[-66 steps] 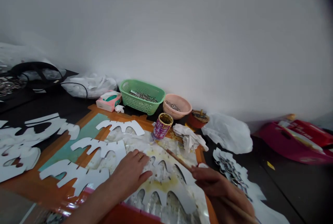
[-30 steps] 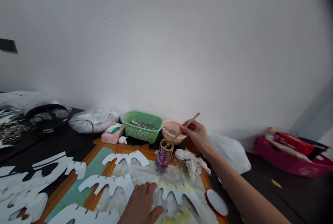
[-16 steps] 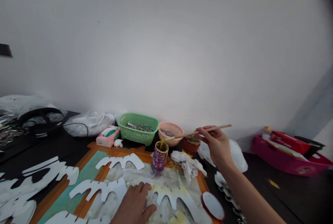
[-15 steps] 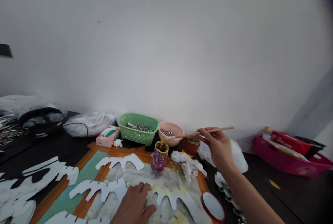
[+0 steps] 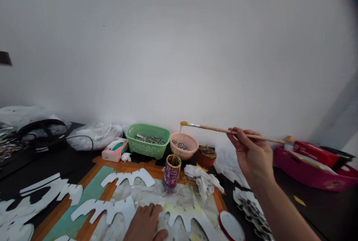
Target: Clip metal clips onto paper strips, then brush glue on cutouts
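Observation:
My right hand (image 5: 253,155) pinches the wooden handle of a long paintbrush (image 5: 215,128), held nearly level in the air. Thick yellow, glue-like liquid coats its bristles, and a thin strand runs down to an open purple can (image 5: 171,171) with a crusted rim. My left hand (image 5: 145,221) lies palm down on the stained work board, fingers stretched out. It rests between two white scalloped cut-outs: one cut-out (image 5: 109,209) on its left, and another cut-out (image 5: 190,214) on its right with yellow smears along its top edge.
Behind the can stand a green basket (image 5: 148,150) and a pink bowl (image 5: 184,154), both holding small metal pieces. A tissue box (image 5: 115,149), crumpled tissue (image 5: 203,181), a brown pot (image 5: 206,157), a round lid (image 5: 232,226) and a magenta basket (image 5: 310,175) are around.
My right hand has risen and moved right, lifting the brush tip out of the can and trailing a strand of liquid. My left hand stays on the board.

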### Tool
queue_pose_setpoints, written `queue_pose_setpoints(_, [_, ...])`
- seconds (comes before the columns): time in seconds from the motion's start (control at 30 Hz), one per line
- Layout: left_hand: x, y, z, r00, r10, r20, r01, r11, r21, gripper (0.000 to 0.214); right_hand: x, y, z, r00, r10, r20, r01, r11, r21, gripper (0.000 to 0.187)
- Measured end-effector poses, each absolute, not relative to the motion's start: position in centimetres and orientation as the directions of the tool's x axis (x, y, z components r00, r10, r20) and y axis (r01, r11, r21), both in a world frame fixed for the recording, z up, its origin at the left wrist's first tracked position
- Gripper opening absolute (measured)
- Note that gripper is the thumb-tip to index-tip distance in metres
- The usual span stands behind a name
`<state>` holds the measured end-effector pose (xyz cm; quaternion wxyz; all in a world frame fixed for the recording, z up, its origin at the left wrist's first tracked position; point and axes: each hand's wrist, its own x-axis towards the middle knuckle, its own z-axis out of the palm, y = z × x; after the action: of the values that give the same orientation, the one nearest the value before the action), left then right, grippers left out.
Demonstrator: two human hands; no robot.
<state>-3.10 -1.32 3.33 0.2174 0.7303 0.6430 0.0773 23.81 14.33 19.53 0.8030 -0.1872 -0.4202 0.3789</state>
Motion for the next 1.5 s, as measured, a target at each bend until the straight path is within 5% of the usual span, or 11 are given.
queue_pose_setpoints(0.73, [-2.7, -1.3, 3.4, 0.169, 0.967, -0.189, 0.925, -0.09, 0.37, 0.054, 23.5, 14.0, 23.3, 0.412, 0.622, 0.666, -0.484, 0.769, -0.418, 0.028])
queue_pose_setpoints(1.27, [-2.6, -1.5, 3.7, 0.166, 0.966, -0.198, 0.923, -0.082, 0.377, 0.05, 21.3, 12.1, 30.1, 0.323, 0.291, 0.901, -0.296, 0.935, -0.196, 0.031])
queue_pose_setpoints(1.5, [-2.5, -1.5, 3.3, 0.154, 0.974, -0.166, 0.929, -0.086, 0.36, 0.047, 20.7, 11.2, 29.3, 0.289, 0.246, 0.925, -0.239, 0.954, -0.18, 0.031])
